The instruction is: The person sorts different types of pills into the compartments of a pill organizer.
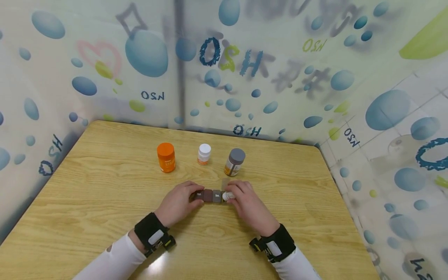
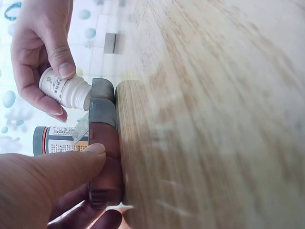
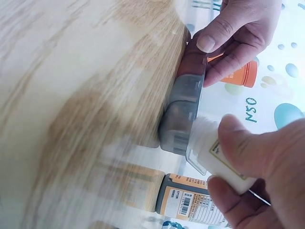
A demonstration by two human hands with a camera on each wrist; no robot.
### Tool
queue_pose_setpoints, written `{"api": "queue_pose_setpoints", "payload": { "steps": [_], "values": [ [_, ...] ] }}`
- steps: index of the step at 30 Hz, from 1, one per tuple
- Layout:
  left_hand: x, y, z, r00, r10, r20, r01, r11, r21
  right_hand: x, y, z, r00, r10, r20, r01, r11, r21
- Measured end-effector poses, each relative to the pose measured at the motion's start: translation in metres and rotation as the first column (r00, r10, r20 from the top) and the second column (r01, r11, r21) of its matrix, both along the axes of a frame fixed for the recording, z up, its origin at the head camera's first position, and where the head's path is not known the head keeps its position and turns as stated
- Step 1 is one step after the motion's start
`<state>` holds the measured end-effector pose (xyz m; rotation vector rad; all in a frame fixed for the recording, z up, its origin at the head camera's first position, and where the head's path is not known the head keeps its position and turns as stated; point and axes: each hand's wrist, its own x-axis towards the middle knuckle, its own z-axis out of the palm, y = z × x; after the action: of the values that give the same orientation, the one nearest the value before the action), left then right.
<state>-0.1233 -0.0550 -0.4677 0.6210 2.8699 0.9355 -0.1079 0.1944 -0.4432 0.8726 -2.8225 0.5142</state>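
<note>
A pill organizer [image 1: 208, 195] with brown and grey compartments lies on the wooden table. My left hand [image 1: 179, 203] grips its brown left end between thumb and fingers. In my right hand [image 1: 250, 206] a small white bottle [image 2: 66, 88] is held, tipped with its mouth at the grey end compartment [image 3: 177, 125]. A clear lid [image 3: 194, 163] stands raised on that end compartment. Whether anything comes out of the bottle cannot be seen.
Behind the organizer stand an orange bottle [image 1: 166, 157], a small white bottle with an orange label [image 1: 204, 154] and a grey-capped bottle [image 1: 234, 162]. The table [image 1: 105, 175] meets patterned curtains [image 1: 157, 77] at its back edge.
</note>
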Motion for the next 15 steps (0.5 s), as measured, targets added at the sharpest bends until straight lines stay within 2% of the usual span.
{"api": "queue_pose_setpoints", "payload": {
  "steps": [4, 15],
  "values": [
    [0.0004, 0.0001, -0.0002, 1.0, 0.004, 0.0, -0.004, 1.0, -0.002, 0.0003, -0.0001, 0.0004, 1.0, 0.002, 0.002, -0.002, 1.0, 0.015],
    [0.0004, 0.0001, 0.0006, 1.0, 0.009, -0.008, -0.009, 1.0, 0.001, 0.0, 0.0012, 0.0037, 1.0, -0.008, 0.016, 0.008, 1.0, -0.027]
  ]
}}
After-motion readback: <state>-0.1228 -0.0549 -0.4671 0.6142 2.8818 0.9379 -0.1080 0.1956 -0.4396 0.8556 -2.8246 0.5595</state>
